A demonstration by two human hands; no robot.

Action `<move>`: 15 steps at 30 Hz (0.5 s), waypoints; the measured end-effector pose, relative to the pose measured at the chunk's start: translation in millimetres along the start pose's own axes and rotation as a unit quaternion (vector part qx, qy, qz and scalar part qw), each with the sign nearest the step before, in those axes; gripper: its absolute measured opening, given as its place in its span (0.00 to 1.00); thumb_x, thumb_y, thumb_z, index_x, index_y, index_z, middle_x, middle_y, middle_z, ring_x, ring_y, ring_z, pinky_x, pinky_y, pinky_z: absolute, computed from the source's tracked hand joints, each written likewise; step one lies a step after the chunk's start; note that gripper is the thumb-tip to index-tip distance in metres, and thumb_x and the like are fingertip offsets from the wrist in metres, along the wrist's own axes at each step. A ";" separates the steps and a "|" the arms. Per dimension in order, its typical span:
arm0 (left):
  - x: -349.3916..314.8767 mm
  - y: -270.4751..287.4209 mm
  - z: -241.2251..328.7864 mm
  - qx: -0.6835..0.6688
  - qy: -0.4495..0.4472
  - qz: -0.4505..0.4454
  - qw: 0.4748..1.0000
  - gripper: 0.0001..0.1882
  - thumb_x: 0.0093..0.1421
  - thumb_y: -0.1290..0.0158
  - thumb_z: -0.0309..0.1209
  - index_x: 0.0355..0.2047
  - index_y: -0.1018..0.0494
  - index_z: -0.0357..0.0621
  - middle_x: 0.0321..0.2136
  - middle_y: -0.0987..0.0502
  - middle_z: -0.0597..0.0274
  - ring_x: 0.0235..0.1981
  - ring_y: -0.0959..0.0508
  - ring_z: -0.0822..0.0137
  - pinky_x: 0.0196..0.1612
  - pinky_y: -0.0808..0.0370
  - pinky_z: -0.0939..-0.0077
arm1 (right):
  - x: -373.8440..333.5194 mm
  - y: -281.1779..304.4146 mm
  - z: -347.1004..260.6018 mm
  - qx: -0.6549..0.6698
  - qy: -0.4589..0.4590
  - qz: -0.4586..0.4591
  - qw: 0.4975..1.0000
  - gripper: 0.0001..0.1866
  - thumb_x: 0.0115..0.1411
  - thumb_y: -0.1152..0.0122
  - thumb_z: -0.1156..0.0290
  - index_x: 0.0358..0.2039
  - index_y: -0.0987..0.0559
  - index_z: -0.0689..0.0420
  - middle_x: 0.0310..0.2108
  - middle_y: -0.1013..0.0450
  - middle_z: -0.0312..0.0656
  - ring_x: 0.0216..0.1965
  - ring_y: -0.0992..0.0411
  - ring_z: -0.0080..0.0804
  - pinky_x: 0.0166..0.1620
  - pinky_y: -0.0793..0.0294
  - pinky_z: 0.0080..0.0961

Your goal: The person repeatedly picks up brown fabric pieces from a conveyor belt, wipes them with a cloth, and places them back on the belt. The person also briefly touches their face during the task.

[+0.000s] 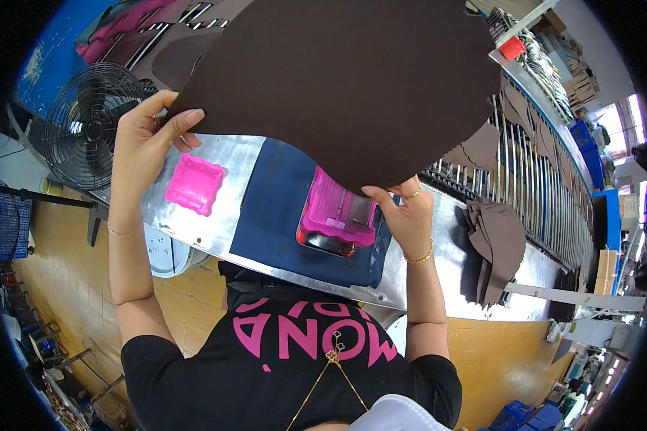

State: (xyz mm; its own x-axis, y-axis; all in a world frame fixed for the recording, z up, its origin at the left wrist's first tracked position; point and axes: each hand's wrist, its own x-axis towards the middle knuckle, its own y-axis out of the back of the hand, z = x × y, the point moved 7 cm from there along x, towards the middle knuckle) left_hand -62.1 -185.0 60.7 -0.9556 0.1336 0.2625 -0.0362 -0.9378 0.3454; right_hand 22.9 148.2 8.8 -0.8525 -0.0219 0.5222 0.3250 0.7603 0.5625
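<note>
A large dark brown sheet piece (352,79) with curved edges hangs between my hands above the metal table. My left hand (151,129) pinches its left corner between thumb and fingers. At its lower edge, right of the middle, my right hand (406,208) grips it the same way. Under the sheet's lower edge, partly covered, a pink plastic tray (336,223) rests on a dark blue cloth (269,215). A smaller pink tray (195,184) with a wavy rim lies on bare metal near my left hand.
The metal table (219,233) curves across in front of me. Fanned brown pieces (492,251) are stacked at its right. Beyond runs a slatted rack or conveyor (532,172) with more brown pieces on it. A black caged fan (93,129) stands at the left.
</note>
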 end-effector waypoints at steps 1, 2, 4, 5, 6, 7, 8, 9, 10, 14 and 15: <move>-1.5 -1.1 -6.4 0.002 0.012 0.002 1.000 0.08 0.58 0.42 0.27 0.35 0.24 0.35 0.23 0.22 0.62 0.21 0.21 0.74 0.23 0.27 0.86 | -2.2 0.8 -2.6 -0.028 0.037 0.001 0.999 0.10 0.44 0.27 0.71 0.26 0.21 0.59 0.18 0.26 0.41 0.22 0.28 0.36 0.38 0.29 0.29; -2.3 -5.3 -11.5 -0.003 0.020 -0.010 1.000 0.07 0.58 0.43 0.26 0.35 0.24 0.35 0.23 0.23 0.62 0.21 0.21 0.74 0.23 0.27 0.86 | -4.1 3.5 -3.6 -0.049 0.055 0.002 0.997 0.10 0.44 0.28 0.71 0.25 0.21 0.58 0.18 0.27 0.40 0.21 0.29 0.37 0.40 0.31 0.31; -4.4 -14.7 -22.0 -0.013 0.036 -0.033 0.999 0.06 0.59 0.45 0.25 0.35 0.25 0.33 0.24 0.23 0.63 0.20 0.22 0.74 0.22 0.28 0.85 | -9.5 10.7 -5.1 -0.092 0.091 0.001 0.992 0.08 0.44 0.28 0.72 0.23 0.21 0.57 0.17 0.28 0.40 0.20 0.31 0.38 0.45 0.34 0.36; -5.7 -23.9 -24.0 -0.015 0.034 -0.062 0.997 0.06 0.59 0.45 0.24 0.35 0.25 0.32 0.24 0.24 0.63 0.20 0.22 0.74 0.22 0.29 0.85 | -14.1 15.5 -0.2 -0.095 0.077 0.001 0.992 0.08 0.44 0.28 0.72 0.23 0.21 0.56 0.16 0.28 0.39 0.20 0.31 0.37 0.46 0.35 0.37; -6.8 -36.1 -24.0 -0.017 0.031 -0.091 0.995 0.06 0.59 0.46 0.23 0.34 0.26 0.31 0.24 0.24 0.63 0.19 0.22 0.74 0.22 0.29 0.84 | -21.9 21.7 5.2 -0.099 0.062 0.001 0.993 0.07 0.44 0.29 0.72 0.22 0.21 0.56 0.16 0.28 0.38 0.20 0.31 0.37 0.47 0.36 0.38; -8.6 -47.1 -22.6 -0.019 0.030 -0.117 0.993 0.06 0.59 0.46 0.22 0.34 0.26 0.31 0.24 0.25 0.64 0.19 0.22 0.74 0.21 0.30 0.84 | -29.3 28.5 8.4 -0.101 0.049 0.000 0.994 0.07 0.45 0.29 0.73 0.22 0.21 0.56 0.16 0.28 0.38 0.20 0.31 0.37 0.48 0.37 0.40; -8.8 -60.2 -20.3 0.002 0.012 -0.142 0.990 0.05 0.58 0.46 0.22 0.32 0.27 0.29 0.23 0.27 0.63 0.18 0.23 0.74 0.21 0.30 0.82 | -38.2 35.7 11.1 -0.146 0.025 -0.012 0.989 0.05 0.46 0.30 0.74 0.24 0.19 0.57 0.19 0.26 0.40 0.22 0.29 0.38 0.45 0.34 0.37; -9.2 -73.9 -16.8 0.022 -0.006 -0.167 0.986 0.05 0.58 0.47 0.21 0.30 0.28 0.28 0.21 0.29 0.61 0.18 0.23 0.74 0.21 0.30 0.81 | -48.8 42.1 18.1 -0.148 -0.007 -0.017 0.989 0.05 0.46 0.30 0.75 0.25 0.19 0.57 0.22 0.24 0.41 0.26 0.27 0.37 0.43 0.32 0.33; -9.2 -88.3 -14.5 0.035 0.001 -0.190 0.981 0.05 0.57 0.46 0.22 0.29 0.28 0.29 0.21 0.29 0.60 0.19 0.23 0.71 0.21 0.29 0.78 | -62.8 47.9 28.9 -0.150 -0.039 -0.020 0.988 0.06 0.46 0.30 0.76 0.26 0.18 0.57 0.25 0.23 0.41 0.29 0.26 0.36 0.40 0.30 0.29; -11.6 -139.9 1.4 0.125 -0.161 -0.239 0.949 0.05 0.53 0.43 0.24 0.29 0.26 0.34 0.22 0.29 0.56 0.22 0.24 0.60 0.25 0.28 0.70 | -116.4 69.8 58.4 -0.160 -0.104 0.025 0.981 0.07 0.49 0.32 0.76 0.31 0.18 0.59 0.30 0.22 0.42 0.30 0.25 0.35 0.37 0.29 0.27; -13.1 -150.0 6.6 0.117 -0.183 -0.247 0.944 0.05 0.52 0.43 0.25 0.29 0.25 0.36 0.23 0.29 0.57 0.23 0.25 0.58 0.26 0.28 0.68 | -128.3 78.1 60.3 -0.157 -0.110 0.046 0.980 0.08 0.50 0.32 0.76 0.33 0.18 0.60 0.31 0.22 0.43 0.30 0.26 0.36 0.37 0.29 0.28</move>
State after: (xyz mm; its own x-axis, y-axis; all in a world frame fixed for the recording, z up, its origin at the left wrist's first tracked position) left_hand -42.3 -44.0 11.3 -0.6722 0.6779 0.2975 -0.3437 -0.6417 0.6856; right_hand 133.0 249.5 -52.9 -0.8704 0.2043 0.4479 0.4847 0.5144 0.7074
